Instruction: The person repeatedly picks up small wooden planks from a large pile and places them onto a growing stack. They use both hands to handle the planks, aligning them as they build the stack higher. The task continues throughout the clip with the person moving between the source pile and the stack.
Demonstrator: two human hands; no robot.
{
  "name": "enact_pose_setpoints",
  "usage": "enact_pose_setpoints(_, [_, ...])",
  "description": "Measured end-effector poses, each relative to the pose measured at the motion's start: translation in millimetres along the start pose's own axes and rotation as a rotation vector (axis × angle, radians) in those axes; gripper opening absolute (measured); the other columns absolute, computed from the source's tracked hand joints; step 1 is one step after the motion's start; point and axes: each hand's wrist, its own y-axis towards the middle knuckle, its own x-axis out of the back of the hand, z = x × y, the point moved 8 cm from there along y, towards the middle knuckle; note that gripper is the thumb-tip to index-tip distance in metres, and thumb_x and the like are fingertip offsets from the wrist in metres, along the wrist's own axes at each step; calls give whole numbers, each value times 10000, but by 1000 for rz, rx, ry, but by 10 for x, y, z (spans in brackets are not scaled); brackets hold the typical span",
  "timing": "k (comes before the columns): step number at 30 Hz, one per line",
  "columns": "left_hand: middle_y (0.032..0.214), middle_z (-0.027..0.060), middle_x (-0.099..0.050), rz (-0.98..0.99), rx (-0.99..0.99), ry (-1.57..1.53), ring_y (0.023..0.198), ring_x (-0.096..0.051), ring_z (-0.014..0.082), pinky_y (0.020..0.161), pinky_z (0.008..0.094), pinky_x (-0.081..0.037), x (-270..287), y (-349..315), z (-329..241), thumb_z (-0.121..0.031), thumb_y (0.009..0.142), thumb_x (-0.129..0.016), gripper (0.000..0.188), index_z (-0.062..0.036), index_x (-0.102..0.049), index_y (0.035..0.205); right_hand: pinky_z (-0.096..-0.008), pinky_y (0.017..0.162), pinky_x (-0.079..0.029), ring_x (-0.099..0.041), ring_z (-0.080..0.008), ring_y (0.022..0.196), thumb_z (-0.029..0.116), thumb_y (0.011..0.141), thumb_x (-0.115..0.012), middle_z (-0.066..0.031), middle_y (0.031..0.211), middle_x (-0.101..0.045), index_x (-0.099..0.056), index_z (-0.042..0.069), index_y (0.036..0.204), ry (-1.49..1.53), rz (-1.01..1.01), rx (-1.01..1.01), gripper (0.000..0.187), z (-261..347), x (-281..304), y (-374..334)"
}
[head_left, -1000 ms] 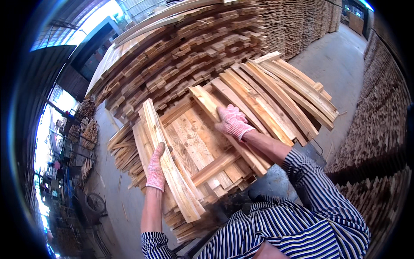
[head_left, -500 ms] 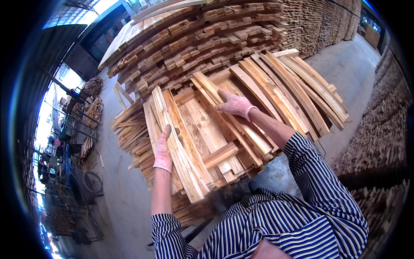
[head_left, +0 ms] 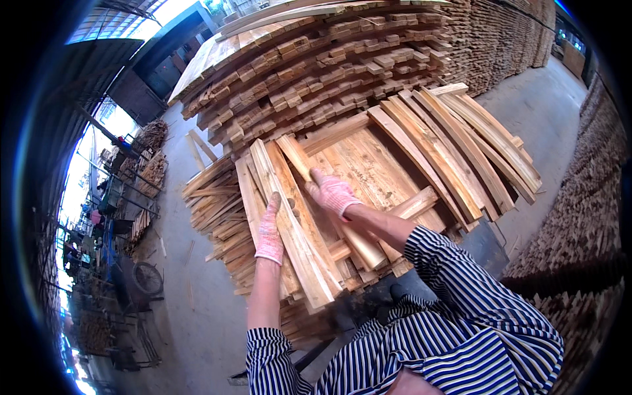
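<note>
Holding the pale plank (head_left: 303, 247), your left hand (head_left: 268, 234) puts its thumb on top while fingertips come out at the opposite edge; these fingers pinch across the width, probably for keeping it steady. Your right hand (head_left: 334, 194) wraps over the golden plank (head_left: 295, 157); its fingertips are hidden, so I cannot tell how tightly they press. These 2 planks are above the board bed (head_left: 365, 155), toward its left side. The crosspiece (head_left: 416, 203) perhaps leaves a gap under planks. Their long axes run almost parallel: far ends point to the tall stack (head_left: 289, 69), near ends toward your body.
</note>
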Motion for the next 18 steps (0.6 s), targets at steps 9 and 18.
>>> enact_pose_setpoints(9, [1200,110,-635,41,10,-170,1080,-614,231,921,384,-538,-156,224,119,-594,896,-678,736,-48,-548,1373,-465,923,-524,-666,-415,1061,657,907,-519,-304,1179,-653,-328,-14,1505,23,160,196,918,507,94,-267])
enact_pose_setpoints(18, [1317,194,-617,-229,-414,1079,1165,-601,336,939,401,-503,-391,229,-599,-697,931,-521,806,-47,-529,1407,-439,901,-543,-653,-404,1088,455,780,-706,-323,1254,-609,-187,10,1571,32,59,-46,1046,-402,705,-244])
